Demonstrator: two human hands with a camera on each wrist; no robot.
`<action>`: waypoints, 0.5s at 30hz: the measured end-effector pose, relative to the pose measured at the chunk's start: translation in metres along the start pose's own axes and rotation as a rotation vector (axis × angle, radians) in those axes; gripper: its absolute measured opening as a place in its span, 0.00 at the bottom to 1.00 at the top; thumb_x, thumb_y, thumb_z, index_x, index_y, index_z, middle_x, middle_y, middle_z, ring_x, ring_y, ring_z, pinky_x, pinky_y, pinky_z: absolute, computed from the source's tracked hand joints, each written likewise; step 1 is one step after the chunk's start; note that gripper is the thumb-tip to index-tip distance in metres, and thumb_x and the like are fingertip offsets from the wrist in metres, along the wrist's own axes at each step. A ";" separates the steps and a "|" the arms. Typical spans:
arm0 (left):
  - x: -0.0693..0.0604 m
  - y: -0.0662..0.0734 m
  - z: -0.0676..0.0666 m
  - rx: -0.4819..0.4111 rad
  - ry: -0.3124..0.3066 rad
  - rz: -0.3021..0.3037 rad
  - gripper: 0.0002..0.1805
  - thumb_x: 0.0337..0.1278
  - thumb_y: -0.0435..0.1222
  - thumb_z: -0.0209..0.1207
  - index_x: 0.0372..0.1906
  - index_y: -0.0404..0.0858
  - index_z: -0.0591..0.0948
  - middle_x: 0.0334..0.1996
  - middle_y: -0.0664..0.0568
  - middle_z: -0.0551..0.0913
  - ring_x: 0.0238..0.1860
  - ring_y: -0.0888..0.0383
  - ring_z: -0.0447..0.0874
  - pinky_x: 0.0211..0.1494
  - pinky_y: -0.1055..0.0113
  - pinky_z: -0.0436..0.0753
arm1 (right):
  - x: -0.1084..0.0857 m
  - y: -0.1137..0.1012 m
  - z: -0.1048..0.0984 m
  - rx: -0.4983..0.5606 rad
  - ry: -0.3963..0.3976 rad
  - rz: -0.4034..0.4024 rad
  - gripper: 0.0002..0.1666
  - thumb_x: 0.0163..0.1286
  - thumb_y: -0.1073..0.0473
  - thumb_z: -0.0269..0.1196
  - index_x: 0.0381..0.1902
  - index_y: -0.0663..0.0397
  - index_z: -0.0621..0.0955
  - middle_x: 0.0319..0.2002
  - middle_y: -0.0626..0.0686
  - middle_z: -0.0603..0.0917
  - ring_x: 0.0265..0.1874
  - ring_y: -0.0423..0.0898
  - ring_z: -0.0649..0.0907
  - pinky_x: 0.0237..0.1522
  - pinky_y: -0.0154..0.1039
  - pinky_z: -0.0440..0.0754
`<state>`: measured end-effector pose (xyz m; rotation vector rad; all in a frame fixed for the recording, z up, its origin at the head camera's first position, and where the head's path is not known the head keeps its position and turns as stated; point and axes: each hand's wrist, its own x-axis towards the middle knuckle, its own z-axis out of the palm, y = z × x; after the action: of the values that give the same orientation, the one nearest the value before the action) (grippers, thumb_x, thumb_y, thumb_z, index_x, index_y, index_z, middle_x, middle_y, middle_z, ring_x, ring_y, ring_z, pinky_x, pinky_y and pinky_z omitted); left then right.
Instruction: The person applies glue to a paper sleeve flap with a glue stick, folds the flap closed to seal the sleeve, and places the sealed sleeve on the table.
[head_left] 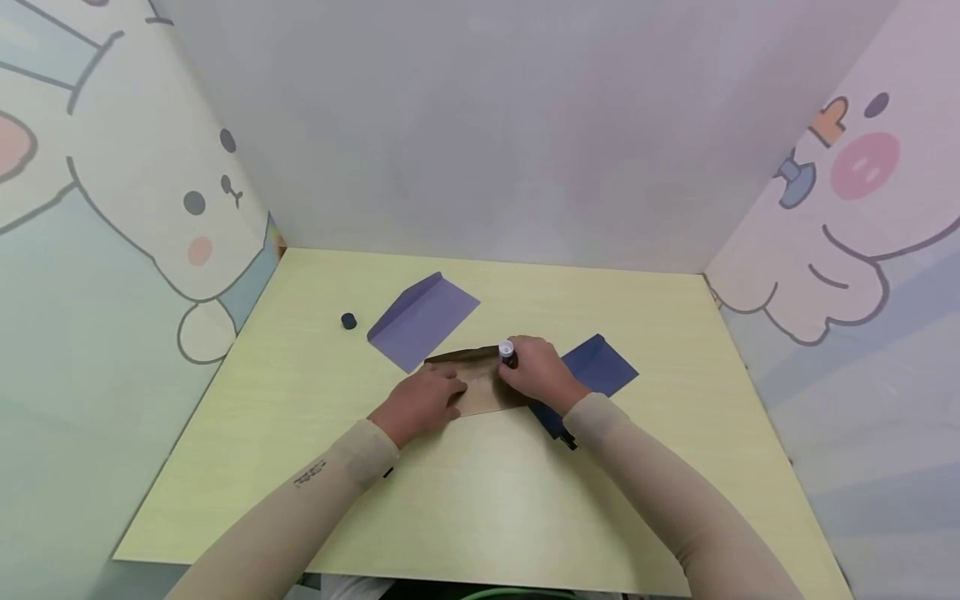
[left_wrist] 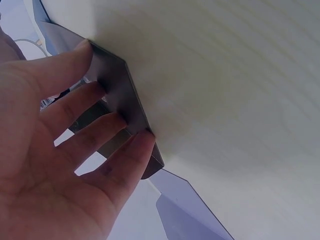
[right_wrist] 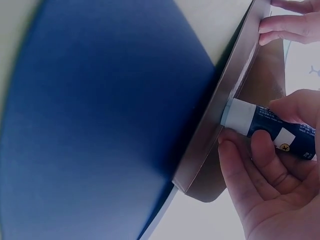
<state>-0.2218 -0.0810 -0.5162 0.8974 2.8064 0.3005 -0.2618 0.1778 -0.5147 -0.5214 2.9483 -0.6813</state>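
Note:
A brown envelope point(head_left: 487, 398) lies between the hands with its long flap unfolded at the far side. My left hand point(head_left: 422, 402) presses its left part flat; in the left wrist view the extended fingers touch the brown paper point(left_wrist: 120, 85) near its edge. In my right hand point(head_left: 538, 369) is an uncapped glue stick point(right_wrist: 272, 125), gripped between thumb and fingers. Its glue end touches the paper along the flap, as the right wrist view shows. Part of the glue stick's barrel is hidden by the right hand.
A purple envelope point(head_left: 423, 321) with its flap unfolded lies behind the brown one. To the right, a dark blue envelope point(head_left: 602, 367) sits partly under the right hand and wrist. A small black cap point(head_left: 348, 321) stands at the left of the pale yellow table point(head_left: 465, 508).

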 end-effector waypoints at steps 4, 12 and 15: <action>-0.001 0.001 0.001 -0.003 -0.002 -0.008 0.20 0.77 0.42 0.79 0.66 0.40 0.93 0.60 0.46 0.91 0.66 0.39 0.89 0.75 0.45 0.90 | 0.000 0.003 0.001 0.007 0.008 -0.010 0.14 0.82 0.59 0.70 0.33 0.50 0.79 0.29 0.50 0.79 0.30 0.45 0.76 0.40 0.44 0.76; -0.001 0.002 0.000 -0.011 -0.013 -0.012 0.21 0.78 0.42 0.79 0.67 0.39 0.93 0.63 0.45 0.92 0.70 0.38 0.89 0.77 0.44 0.89 | -0.001 0.011 0.002 0.135 0.050 0.020 0.09 0.80 0.54 0.73 0.40 0.52 0.87 0.34 0.51 0.90 0.32 0.45 0.84 0.39 0.43 0.82; -0.001 0.002 -0.001 -0.011 -0.012 -0.012 0.20 0.77 0.42 0.79 0.66 0.39 0.93 0.62 0.45 0.92 0.69 0.39 0.89 0.77 0.44 0.89 | 0.000 0.009 0.001 0.176 0.058 0.014 0.09 0.81 0.53 0.74 0.42 0.52 0.88 0.37 0.52 0.92 0.34 0.45 0.86 0.41 0.44 0.85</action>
<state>-0.2204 -0.0803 -0.5150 0.8770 2.7954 0.3072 -0.2645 0.1847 -0.5195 -0.4732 2.9029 -0.9578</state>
